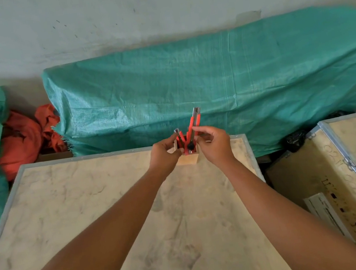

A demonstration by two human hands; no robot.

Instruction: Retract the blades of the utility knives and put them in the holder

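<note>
A small wooden holder stands near the far edge of the plywood crate top. A red utility knife sticks up out of it, tilted to the right, its metal tip uppermost. My right hand pinches this knife at mid-length. A second red knife leans left inside the holder, its lower part hidden. My left hand grips the holder's left side beside that knife. No extended blade is visible on either knife.
A green tarp-covered bulk lies right behind the crate. Orange sacks sit at the back left. Another wooden crate with a metal edge stands to the right, across a narrow gap.
</note>
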